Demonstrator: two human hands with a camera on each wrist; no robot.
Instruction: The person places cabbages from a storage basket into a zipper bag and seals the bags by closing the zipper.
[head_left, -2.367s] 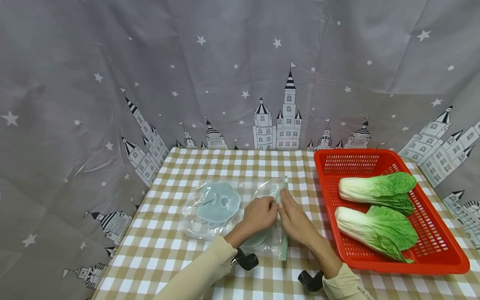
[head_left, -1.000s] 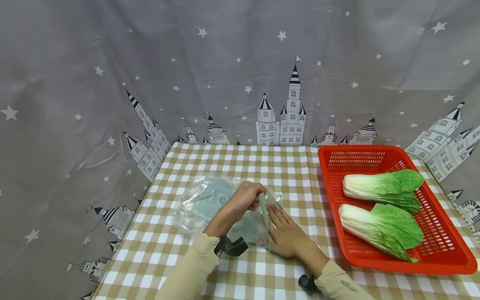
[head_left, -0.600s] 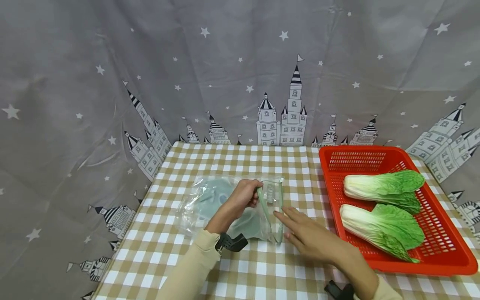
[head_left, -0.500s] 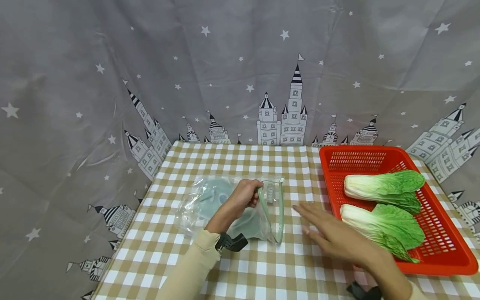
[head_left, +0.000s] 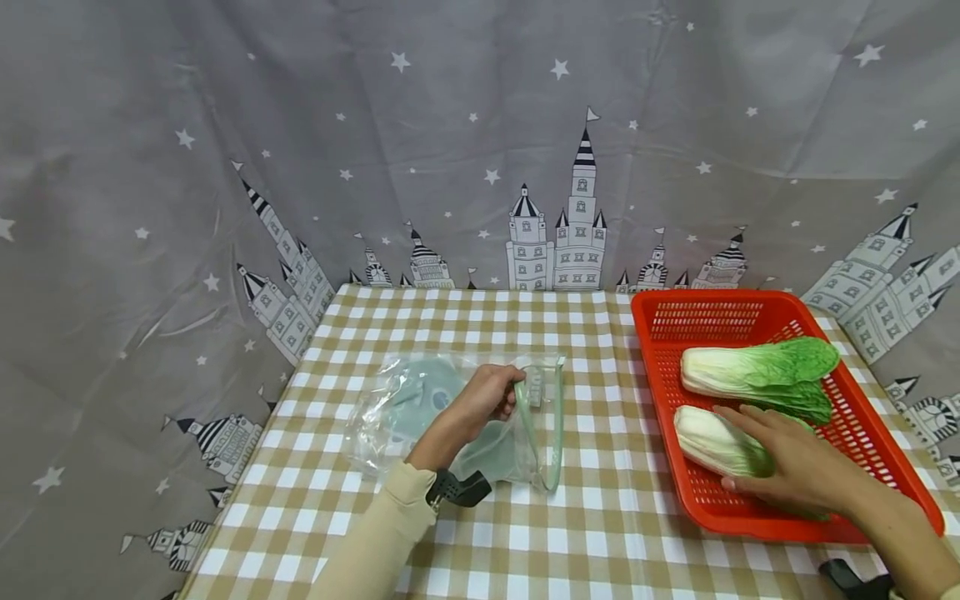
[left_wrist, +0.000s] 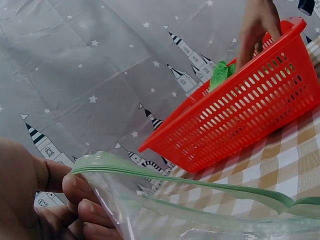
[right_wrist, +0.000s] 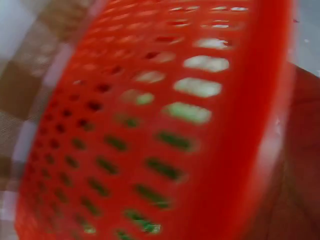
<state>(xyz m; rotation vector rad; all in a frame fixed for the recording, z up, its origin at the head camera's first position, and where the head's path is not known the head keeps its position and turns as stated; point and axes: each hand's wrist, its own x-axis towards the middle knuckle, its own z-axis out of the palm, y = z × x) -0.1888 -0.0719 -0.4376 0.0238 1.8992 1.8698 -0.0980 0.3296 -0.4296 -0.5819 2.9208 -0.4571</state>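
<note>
A grey backdrop printed with white stars and black-and-white castles rises behind a table spread with a brown-and-white checked cloth. On the person's right stands a red plastic basket with slotted walls; in the right wrist view its wall fills most of the frame, blurred, with patches of white and green showing through the slots.

Left of the basket and well apart from it, a clear plastic zip-seal bag with pale green figures on it lies on the cloth, its mouth facing the basket. Two heads of Chinese cabbage lie in the basket, white stems toward the bag: the far cabbage in full view, the near cabbage partly covered by the right hand. That hand is spread wide over it, thumb on the near side and fingers on the far side; whether it grips cannot be told.

The left hand pinches one green seal strip of the bag and keeps it lifted. The opposite seal strip lies apart from it, so the mouth gapes. A small black device sits at the left wrist, beside a beige sleeve.
</note>
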